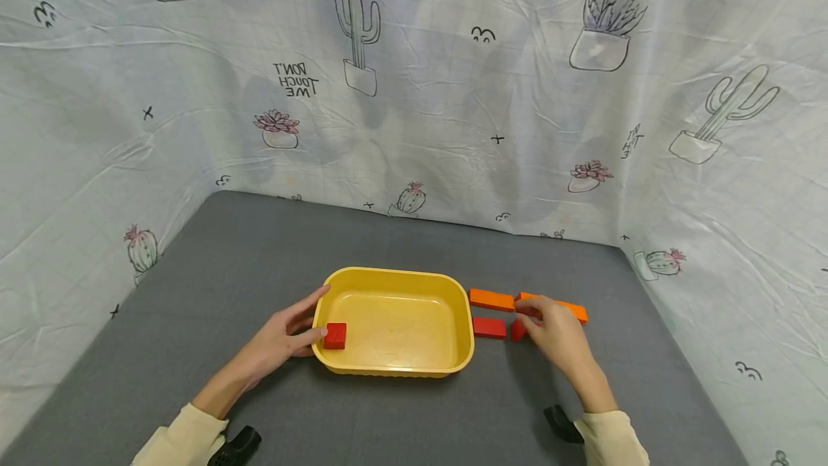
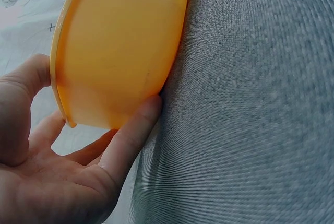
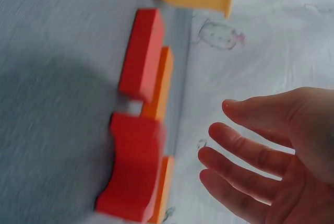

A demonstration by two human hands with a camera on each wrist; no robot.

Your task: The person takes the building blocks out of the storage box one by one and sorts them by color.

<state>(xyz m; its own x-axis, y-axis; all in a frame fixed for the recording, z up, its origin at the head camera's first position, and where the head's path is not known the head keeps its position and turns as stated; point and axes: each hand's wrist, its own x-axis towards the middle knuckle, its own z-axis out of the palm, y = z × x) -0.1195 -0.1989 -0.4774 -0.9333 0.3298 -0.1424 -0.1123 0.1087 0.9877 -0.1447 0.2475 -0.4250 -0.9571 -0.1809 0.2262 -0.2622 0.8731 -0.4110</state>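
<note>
My left hand (image 1: pixel 281 340) holds the left end of a yellow plastic tub (image 1: pixel 392 371), thumb at the rim and fingers spread along the outer wall. The left wrist view shows one fingertip low on the tub (image 2: pixel 120 41), close to the table. Inside the tub, beside my thumb, sits a red block (image 1: pixel 335 336). My right hand (image 1: pixel 558 333) hovers over blocks to the right of the tub, fingers slightly bent and holding nothing. Nearest to it is a red block with a curved-in side (image 3: pixel 133 166), partly hidden by the hand in the head view.
A red rectangular block (image 1: pixel 489 327) lies just right of the tub. Behind it are two orange blocks, one near the tub (image 1: pixel 491 299) and one farther right (image 1: pixel 576 312). A grey cloth covers the table (image 1: pixel 401 423); printed white curtains (image 1: pixel 440 92) hang around it.
</note>
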